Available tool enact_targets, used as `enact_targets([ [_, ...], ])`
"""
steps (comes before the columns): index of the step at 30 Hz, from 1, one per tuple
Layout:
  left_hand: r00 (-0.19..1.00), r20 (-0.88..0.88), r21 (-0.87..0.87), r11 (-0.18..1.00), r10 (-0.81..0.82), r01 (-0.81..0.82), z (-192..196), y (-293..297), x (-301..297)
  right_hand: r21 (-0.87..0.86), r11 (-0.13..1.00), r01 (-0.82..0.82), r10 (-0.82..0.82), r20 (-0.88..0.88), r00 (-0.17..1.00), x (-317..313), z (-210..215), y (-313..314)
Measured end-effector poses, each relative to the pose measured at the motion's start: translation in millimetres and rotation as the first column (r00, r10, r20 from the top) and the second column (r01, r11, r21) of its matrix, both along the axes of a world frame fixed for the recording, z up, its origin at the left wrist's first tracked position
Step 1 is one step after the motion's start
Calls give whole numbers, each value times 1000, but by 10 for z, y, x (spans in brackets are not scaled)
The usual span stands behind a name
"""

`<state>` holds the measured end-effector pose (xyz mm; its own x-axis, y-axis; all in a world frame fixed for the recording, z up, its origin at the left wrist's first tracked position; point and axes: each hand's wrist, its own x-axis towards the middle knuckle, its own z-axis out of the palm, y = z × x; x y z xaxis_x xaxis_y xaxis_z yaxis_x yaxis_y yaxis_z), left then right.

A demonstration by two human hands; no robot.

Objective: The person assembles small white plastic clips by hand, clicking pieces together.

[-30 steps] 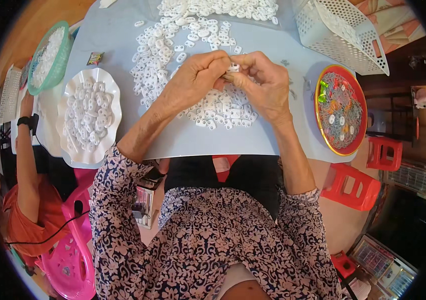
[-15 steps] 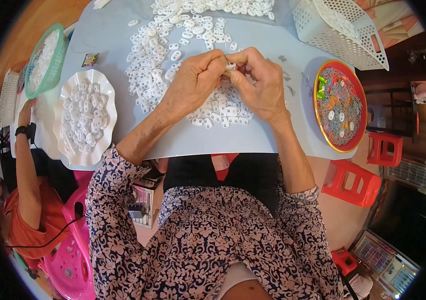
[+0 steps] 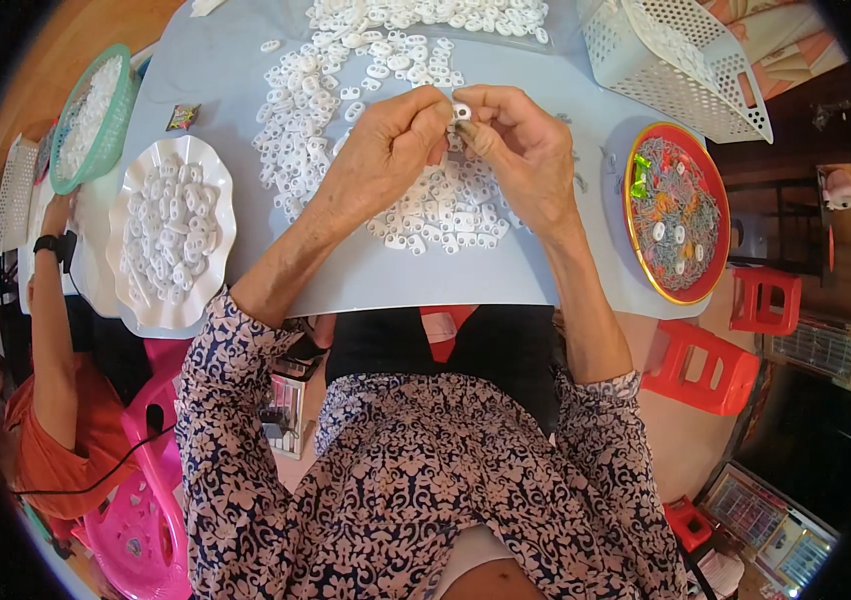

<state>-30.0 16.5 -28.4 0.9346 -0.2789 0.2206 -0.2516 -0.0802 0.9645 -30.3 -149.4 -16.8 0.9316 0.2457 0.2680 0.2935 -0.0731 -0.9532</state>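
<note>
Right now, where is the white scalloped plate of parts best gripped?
By its wavy rim on the near edge, from the person's side. The white scalloped plate lies flat and heaped with small white plastic pieces, so only the rim is bare.

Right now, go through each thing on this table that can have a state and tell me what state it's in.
Left hand: pinching the small white piece.
Right hand: pinching the same piece.
Small white piece: held above the table between both hands.
White scalloped plate: heaped with white pieces.
Green basket: filled with white pieces.
Red round tray: holds small mixed parts.
White slotted basket: tipped, contents unclear.
</note>
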Motion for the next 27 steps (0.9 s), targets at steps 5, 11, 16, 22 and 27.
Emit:
enact_targets([
  [5,999,6,-48,998,49,-48,49,-26,-8,78,997,-30,30,-2,1000,10,-56,-2],
  [11,999,-21,-26,999,41,-41,31,10,14,59,998,2,-2,-12,1000,7,-38,28],
  [16,1000,-18,-63,998,3,-4,20,12,19,35,999,-30,30,3,1000,5,-25,7],
  [22,999,-21,-104,994,41,-43,62,9,12,77,996,50,-43,-88,995,-14,-5,33],
  [27,997,-54,-82,995,47,-51,47,21,16,64,997,50,-40,-154,987,-23,11,2],
])
